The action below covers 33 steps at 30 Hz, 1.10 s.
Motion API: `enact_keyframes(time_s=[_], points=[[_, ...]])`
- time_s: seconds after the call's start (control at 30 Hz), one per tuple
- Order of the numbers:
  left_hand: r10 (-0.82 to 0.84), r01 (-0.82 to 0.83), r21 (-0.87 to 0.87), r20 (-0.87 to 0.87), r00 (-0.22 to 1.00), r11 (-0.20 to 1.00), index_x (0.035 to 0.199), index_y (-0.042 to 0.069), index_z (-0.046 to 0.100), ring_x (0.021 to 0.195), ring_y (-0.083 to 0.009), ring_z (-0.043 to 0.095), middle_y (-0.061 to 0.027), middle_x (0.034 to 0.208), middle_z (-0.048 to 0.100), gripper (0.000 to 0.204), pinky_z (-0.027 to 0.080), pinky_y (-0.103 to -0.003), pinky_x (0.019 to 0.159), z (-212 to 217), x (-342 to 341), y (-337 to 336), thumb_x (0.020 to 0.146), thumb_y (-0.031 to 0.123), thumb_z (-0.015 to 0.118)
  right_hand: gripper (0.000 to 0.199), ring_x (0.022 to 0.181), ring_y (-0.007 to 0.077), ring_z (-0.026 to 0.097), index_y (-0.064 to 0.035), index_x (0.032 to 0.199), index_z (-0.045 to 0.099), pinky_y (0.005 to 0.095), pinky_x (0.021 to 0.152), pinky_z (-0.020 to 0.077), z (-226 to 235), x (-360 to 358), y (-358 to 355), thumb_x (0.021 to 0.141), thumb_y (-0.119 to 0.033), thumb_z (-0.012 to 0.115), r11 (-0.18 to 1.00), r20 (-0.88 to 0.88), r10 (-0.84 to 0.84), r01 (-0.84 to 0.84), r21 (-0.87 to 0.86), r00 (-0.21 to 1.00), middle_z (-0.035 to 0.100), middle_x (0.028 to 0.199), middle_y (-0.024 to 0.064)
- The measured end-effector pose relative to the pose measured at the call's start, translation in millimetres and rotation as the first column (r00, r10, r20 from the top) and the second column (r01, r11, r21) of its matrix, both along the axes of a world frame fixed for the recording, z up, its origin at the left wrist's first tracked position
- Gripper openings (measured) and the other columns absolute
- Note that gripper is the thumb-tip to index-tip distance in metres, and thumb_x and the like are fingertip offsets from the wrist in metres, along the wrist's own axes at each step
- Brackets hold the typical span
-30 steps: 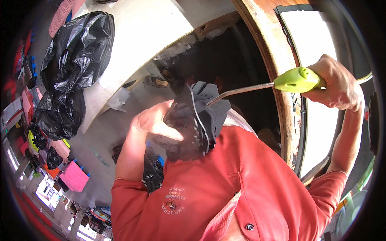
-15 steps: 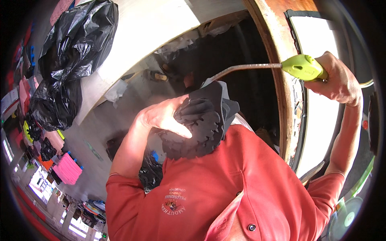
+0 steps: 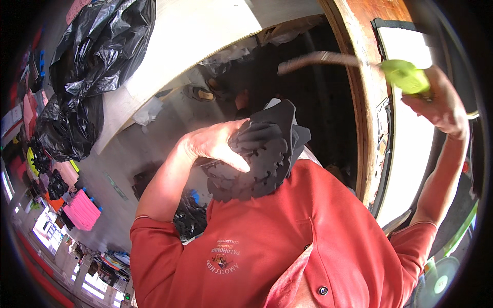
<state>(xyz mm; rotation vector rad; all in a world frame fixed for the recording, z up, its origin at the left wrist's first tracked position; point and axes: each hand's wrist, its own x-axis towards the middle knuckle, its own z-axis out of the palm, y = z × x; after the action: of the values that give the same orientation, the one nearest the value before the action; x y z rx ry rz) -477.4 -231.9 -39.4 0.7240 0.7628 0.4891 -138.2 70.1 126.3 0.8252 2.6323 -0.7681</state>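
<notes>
My left hand (image 3: 213,143) presses a stack of black foam pieces with jagged, toothed edges (image 3: 262,154) against my chest, over my red shirt (image 3: 267,246). My right hand (image 3: 441,105) is raised at the upper right and grips the lime-green handle of a tool (image 3: 405,76). Its thin metal shaft (image 3: 318,59) points left, blurred, above the foam stack and apart from it.
Two full black plastic bags (image 3: 82,66) lean against a white panel (image 3: 195,36) at the upper left. A wooden frame edge (image 3: 362,102) runs down beside a bright opening (image 3: 411,154). Sandals (image 3: 200,93) lie on the grey floor; pink and coloured items (image 3: 79,210) sit at lower left.
My right hand has lifted the green-handled tool up and away from the foam stack; its shaft tip was at the foam a second ago. The left hand keeps pressing the stack.
</notes>
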Motion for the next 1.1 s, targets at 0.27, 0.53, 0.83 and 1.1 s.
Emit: enact_keyframes(time_s=[0.27, 0.53, 0.83, 1.1], points=[[-0.01, 0.01, -0.013, -0.041, 0.999, 1.0, 0.162, 0.004, 0.044, 0.134, -0.0171, 0.06, -0.0095, 0.148, 0.065, 0.096, 0.049, -0.034, 0.116, 2, 2, 10, 0.078, 0.002, 0.091, 0.016, 0.064, 0.0233, 0.065, -0.003, 0.092, 0.078, 0.039, 0.068, 0.0532, 21, -6, -48, 0.077, -0.004, 0.083, 0.941, 0.025, 0.156, -0.156, 0.3, 0.987, 0.071, 0.074, 0.0104], [0.071, -0.077, -0.157, -0.042, 0.997, 0.985, 0.152, 0.0, 0.054, 0.126, -0.0197, 0.062, -0.0076, 0.14, 0.067, 0.088, 0.049, -0.034, 0.11, -9, 3, 9, 0.073, 0.008, 0.093, 0.021, 0.061, 0.0279, 0.068, -0.0044, 0.094, 0.078, 0.0389, 0.066, 0.0552, 15, -12, -53, 0.074, -0.004, 0.083, 0.994, -0.021, 0.105, -0.105, -0.019, 0.994, 0.071, 0.071, 0.0103], [0.315, -0.262, -0.321, 0.127, 0.94, 0.91, 0.154, -0.001, 0.053, 0.132, -0.0242, 0.063, -0.0125, 0.143, 0.066, 0.084, 0.047, -0.038, 0.117, -53, -13, -10, 0.075, 0.0, 0.084, 0.018, 0.065, 0.0263, 0.072, -0.0014, 0.095, 0.077, 0.0367, 0.068, 0.0575, 1, -14, -58, 0.078, -0.004, 0.081, 0.983, 0.02, 0.073, -0.069, -0.168, 0.997, 0.074, 0.074, 0.0124], [0.831, -0.694, -0.459, 0.283, 0.478, 0.555, 0.146, -0.005, 0.057, 0.126, -0.0402, 0.066, -0.0263, 0.139, 0.067, 0.094, 0.056, -0.05, 0.111, -45, -28, -23, 0.062, 0.033, 0.079, 0.03, 0.075, 0.0277, 0.071, -0.0044, 0.1, 0.076, 0.0404, 0.077, 0.0579, -27, 9, -65, 0.073, -0.001, 0.087, 0.998, -0.233, -0.008, -0.005, -0.056, 0.972, 0.074, 0.085, 0.0126]])
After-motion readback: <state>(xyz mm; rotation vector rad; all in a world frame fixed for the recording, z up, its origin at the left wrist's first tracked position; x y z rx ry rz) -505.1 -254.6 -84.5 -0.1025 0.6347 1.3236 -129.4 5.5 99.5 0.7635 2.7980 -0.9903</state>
